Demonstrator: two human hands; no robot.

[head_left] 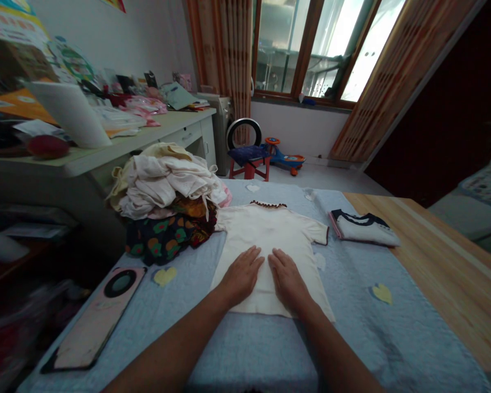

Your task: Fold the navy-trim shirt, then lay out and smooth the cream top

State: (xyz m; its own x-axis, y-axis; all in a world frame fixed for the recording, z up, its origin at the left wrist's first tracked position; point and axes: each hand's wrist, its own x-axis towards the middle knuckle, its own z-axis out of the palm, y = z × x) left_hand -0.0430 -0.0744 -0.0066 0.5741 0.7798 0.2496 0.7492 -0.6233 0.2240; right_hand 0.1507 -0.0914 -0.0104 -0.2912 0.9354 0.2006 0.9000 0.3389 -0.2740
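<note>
A cream short-sleeved shirt (265, 226) with dark trim at the neck and right cuff lies spread out on a blue cloth (253, 349). My left hand (242, 273) rests flat on the middle of the shirt, its fingers stretched toward the collar. Beside it, with a narrow gap between, my right hand (287, 278) lies flat on the fabric too. Neither hand grips anything. The shirt's left sleeve touches a heap of clothes (167, 180), white on top and dark patterned below. To the right sits a folded shirt (364, 226) with a navy neckline.
A phone (100, 316) lies at the cloth's left side. Bare wooden tabletop (442, 262) shows at the right. Along the left wall stands a cluttered desk (147, 134) with a white paper roll (69, 112). Beyond the table are a red stool (249, 169) and a blue ride-on toy (284, 158).
</note>
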